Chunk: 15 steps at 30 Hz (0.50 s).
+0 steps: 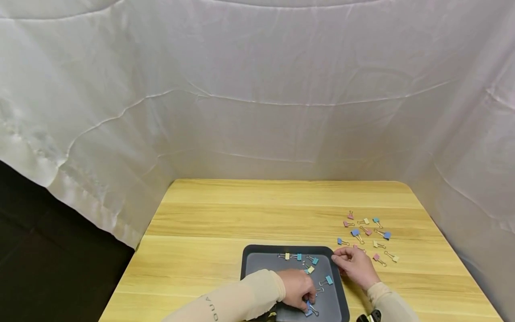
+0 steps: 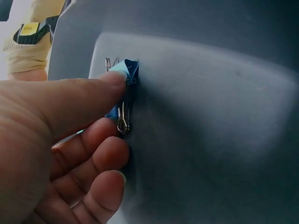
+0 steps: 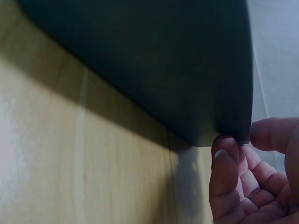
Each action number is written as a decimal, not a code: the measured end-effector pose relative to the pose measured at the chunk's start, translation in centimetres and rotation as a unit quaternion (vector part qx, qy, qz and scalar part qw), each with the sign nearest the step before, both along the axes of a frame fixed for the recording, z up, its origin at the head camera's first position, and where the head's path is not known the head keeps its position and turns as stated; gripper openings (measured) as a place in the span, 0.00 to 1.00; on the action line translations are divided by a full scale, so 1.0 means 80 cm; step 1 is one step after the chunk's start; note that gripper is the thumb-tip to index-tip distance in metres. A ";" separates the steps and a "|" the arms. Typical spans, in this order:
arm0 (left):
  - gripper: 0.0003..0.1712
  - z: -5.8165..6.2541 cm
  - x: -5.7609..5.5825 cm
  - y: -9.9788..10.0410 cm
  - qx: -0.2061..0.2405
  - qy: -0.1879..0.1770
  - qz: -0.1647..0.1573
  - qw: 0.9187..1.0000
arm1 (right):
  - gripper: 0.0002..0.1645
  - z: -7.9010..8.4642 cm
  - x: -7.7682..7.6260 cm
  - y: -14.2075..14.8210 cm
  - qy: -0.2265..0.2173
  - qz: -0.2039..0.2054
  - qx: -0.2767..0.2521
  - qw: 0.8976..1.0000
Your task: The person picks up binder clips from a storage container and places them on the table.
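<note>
My left hand (image 1: 297, 288) reaches down into a dark grey baking tray (image 1: 344, 299). In the left wrist view, its thumb and index finger pinch a blue binder clip (image 2: 132, 70) with silver wire handles, close over the tray floor; the fingers partly hide it. Beside these fingers, in the head view, a blue clip (image 1: 308, 311) lies in the tray. With thumb and fingers, my right hand (image 1: 356, 267) grips the tray's far right corner. The right wrist view shows the tray's dark outer wall (image 3: 187, 70) between that thumb and the fingertips.
Teal and yellow binder clips lie in the tray, including a teal one (image 1: 328, 280) and a yellow one (image 1: 287, 256). Several pink, blue and yellow clips, such as a blue one (image 1: 386, 235), are scattered on the wooden table (image 1: 201, 223) beyond my right hand. Pale curtains (image 1: 281, 134) surround the table.
</note>
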<state>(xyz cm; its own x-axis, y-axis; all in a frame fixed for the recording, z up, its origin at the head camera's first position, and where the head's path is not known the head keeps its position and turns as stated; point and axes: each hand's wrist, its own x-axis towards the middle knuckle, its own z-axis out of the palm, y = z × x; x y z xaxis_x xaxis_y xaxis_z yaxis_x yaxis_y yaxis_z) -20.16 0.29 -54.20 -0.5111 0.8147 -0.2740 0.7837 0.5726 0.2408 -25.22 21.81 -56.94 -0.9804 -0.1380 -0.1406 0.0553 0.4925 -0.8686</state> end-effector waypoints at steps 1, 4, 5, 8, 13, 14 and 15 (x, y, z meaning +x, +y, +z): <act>0.09 0.000 0.000 0.000 -0.002 0.001 0.001 1.000 | 0.11 0.000 0.000 0.000 0.000 0.000 0.000 1.000; 0.10 -0.001 0.000 0.001 -0.004 0.003 0.010 1.000 | 0.11 -0.001 0.000 0.000 -0.002 -0.002 -0.003 1.000; 0.10 -0.002 0.000 0.000 -0.001 0.003 0.012 1.000 | 0.11 -0.001 0.000 0.000 -0.002 -0.002 -0.003 1.000; 0.11 -0.002 0.000 0.000 0.006 0.000 0.023 1.000 | 0.11 -0.001 0.000 0.000 0.000 -0.003 -0.005 1.000; 0.10 -0.002 -0.002 -0.004 0.017 -0.014 0.036 0.999 | 0.11 -0.003 -0.001 0.000 0.002 -0.001 -0.002 1.000; 0.10 -0.001 -0.003 -0.005 0.020 -0.015 0.039 0.999 | 0.11 -0.004 -0.001 0.001 0.002 -0.001 -0.002 1.000; 0.10 0.000 -0.005 -0.007 0.026 -0.014 0.041 0.999 | 0.11 -0.005 -0.001 0.001 0.002 0.000 0.000 1.000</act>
<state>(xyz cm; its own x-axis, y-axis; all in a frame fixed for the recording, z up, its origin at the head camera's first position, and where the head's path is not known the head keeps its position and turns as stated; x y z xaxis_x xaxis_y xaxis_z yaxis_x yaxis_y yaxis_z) -20.53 -0.28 -54.20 -0.5685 0.7844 -0.2482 0.7277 0.6202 0.2931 -25.31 21.88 -57.31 -0.9810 -0.1386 -0.1357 0.0507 0.4917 -0.8693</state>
